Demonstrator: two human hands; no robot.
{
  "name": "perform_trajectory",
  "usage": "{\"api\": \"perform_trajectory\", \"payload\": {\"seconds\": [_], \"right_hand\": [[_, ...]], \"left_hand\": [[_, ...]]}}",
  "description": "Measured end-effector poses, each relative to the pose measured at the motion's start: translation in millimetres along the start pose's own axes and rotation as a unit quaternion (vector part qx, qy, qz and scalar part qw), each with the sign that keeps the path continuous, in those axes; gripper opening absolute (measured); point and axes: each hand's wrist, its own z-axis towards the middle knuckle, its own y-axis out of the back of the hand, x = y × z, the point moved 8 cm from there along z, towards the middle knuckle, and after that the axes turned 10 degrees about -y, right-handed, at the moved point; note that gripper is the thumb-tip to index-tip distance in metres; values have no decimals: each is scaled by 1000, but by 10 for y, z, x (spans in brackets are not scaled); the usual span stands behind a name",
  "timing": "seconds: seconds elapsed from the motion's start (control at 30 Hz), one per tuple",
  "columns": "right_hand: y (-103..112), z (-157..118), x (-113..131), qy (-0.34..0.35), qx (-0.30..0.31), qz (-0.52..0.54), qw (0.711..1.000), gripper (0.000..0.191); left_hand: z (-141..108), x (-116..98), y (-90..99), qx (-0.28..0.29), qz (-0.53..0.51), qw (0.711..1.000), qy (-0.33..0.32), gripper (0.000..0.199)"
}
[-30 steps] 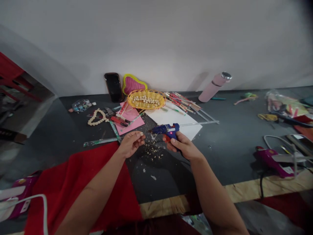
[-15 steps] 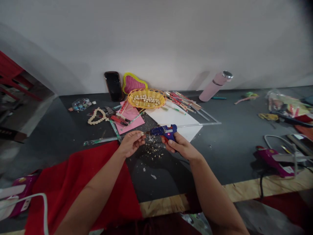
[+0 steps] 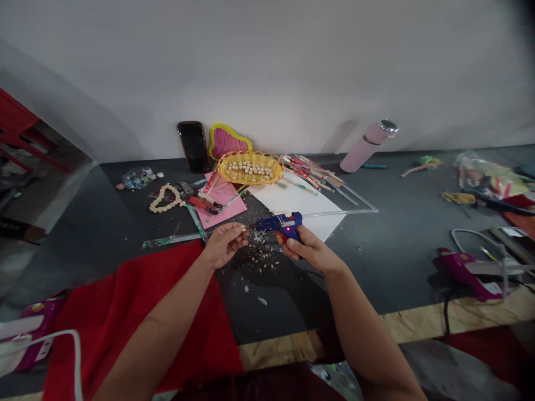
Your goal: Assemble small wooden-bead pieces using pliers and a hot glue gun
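Observation:
My right hand is wrapped round the handle of a blue hot glue gun, whose small light glows red. The gun's nozzle points left, right at a small pale piece pinched between the thumb and finger of my left hand. Whether nozzle and piece touch, I cannot tell. Below the gun, pale crumbs and bits of dried glue lie scattered on the dark table. Behind stands a yellow woven basket holding several small pale pieces like the one in my fingers.
A heart-shaped pale frame, red-handled pliers, pink paper and white paper surround the hands. At the back are a phone and a pink bottle. Red cloth covers the front left; a purple power strip sits right.

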Motion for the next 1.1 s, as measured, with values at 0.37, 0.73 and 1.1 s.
{"api": "perform_trajectory", "payload": {"seconds": [0.37,0.73,1.1], "right_hand": [[5,5,-4,-4,2,12,1000,29],[77,-27,-8,-9,-15,19,1000,29],[1215,-250,-172,-99,-407,-146,896,41]], "left_hand": [[3,-4,12,0,-10,1000,-6,17],[9,-26,-4,-13,6,1000,-7,20],[8,-20,-25,-6,2,1000,-11,14]]}}
